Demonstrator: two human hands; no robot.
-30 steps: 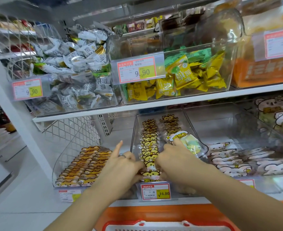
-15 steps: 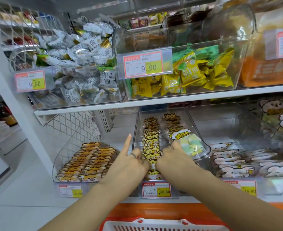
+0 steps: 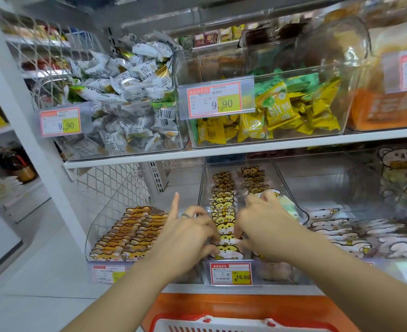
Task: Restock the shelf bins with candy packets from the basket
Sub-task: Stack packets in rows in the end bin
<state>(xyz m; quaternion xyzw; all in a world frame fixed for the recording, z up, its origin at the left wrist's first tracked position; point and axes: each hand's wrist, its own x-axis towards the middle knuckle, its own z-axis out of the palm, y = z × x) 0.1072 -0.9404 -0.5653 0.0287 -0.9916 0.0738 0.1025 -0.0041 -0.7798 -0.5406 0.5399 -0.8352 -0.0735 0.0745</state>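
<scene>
Above the 16.80 price tag [image 3: 230,273], left hand [image 3: 185,238] and right hand [image 3: 262,226] clasp the cat-face candy packets [image 3: 224,204] between curled fingers, probably squaring the row upright; left index finger [image 3: 174,204] raised.

The upper shelf board [image 3: 221,150] is overhanging the middle bin [image 3: 269,171], leaving only a low slot above its rear half; the left grip [image 3: 188,236] and right grip [image 3: 262,224] are crowding its open front, hemming in the rows of candy packets [image 3: 223,202]; its clear side walls are blocking any sideways pass; the left bin [image 3: 97,212] is lying bare at the back; the right bin [image 3: 317,178] is offering room behind its packets; the basket [image 3: 245,324] is sitting below the shelf edge.
</scene>
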